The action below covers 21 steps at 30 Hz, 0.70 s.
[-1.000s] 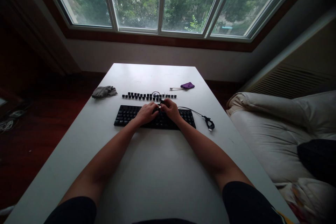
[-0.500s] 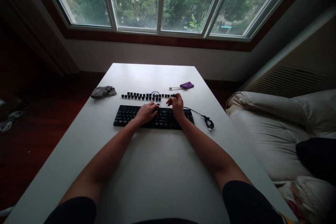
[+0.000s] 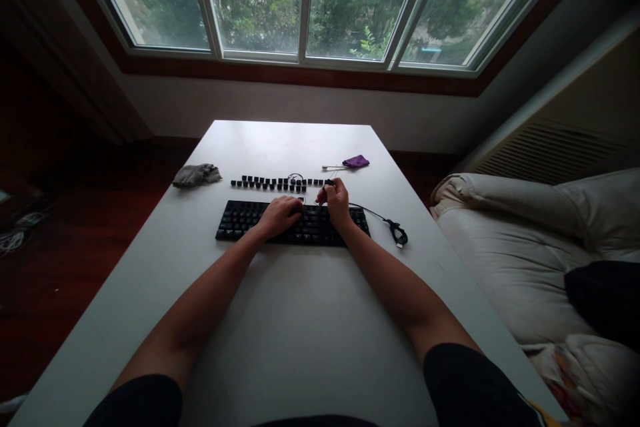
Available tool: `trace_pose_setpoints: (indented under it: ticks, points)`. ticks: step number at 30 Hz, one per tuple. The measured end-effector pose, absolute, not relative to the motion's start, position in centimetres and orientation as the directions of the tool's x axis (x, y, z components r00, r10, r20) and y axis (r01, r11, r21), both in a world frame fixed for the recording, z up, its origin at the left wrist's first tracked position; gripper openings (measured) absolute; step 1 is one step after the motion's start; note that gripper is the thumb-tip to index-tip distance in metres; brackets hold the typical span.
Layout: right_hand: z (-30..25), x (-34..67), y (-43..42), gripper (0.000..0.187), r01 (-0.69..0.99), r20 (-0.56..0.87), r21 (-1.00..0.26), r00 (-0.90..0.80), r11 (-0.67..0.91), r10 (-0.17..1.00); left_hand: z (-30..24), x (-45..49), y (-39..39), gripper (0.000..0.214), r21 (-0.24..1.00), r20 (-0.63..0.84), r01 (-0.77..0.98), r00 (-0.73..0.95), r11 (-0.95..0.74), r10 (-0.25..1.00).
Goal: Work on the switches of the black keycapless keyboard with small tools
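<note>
A black keyboard (image 3: 240, 221) lies across the white table in front of me. My left hand (image 3: 281, 215) rests on its middle part, fingers bent over the back edge and the thumb on the keys. My right hand (image 3: 336, 200) is closed just above the keyboard's right part. Between its fingers is a small dark handle with thin wire, which looks like a keycap puller (image 3: 329, 182); the fingers partly cover it. Behind the keyboard, loose black keycaps (image 3: 269, 183) stand in rows. What lies under my left fingertips is hidden.
On the table (image 3: 300, 320), a crumpled grey cloth (image 3: 197, 175) lies left and a purple pouch (image 3: 357, 161) with thin sticks lies back right. The coiled USB cable (image 3: 397, 233) sits right of the keyboard. A pale sofa (image 3: 490, 260) stands beside the table.
Both hands stay almost in place. My right hand shifts very slightly, and the left fingers move a little to the right over the keyboard.
</note>
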State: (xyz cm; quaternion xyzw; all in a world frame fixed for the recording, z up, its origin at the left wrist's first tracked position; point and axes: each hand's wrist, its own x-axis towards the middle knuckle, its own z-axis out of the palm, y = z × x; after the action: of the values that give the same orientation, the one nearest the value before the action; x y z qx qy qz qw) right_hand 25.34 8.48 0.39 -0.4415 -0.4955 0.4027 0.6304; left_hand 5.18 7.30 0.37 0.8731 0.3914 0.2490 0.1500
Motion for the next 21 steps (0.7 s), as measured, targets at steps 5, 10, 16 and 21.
trace_pose_setpoints:
  ticks: [5,10,16,21]
  points:
    - [0.53,25.37,8.37,0.015,-0.024,0.249,-0.966,0.174,0.257,0.953,0.44,5.4,7.15,0.028,0.518,0.335,0.587,0.53,-0.622,0.779]
    - [0.49,25.54,8.37,0.013,0.001,0.251,-0.967,0.169,0.254,0.953,0.48,5.39,7.02,0.041,0.567,0.339,0.57,0.497,-0.595,0.799]
    - [0.1,25.63,8.7,0.012,-0.028,0.274,-0.959,0.166,0.282,0.947,0.31,5.33,7.2,0.043,0.569,0.323,0.574,0.501,-0.588,0.803]
    - [0.11,25.46,8.71,0.011,-0.072,0.26,-0.959,0.174,0.276,0.95,0.3,5.36,7.25,0.039,0.58,0.323,0.558,0.511,-0.594,0.796]
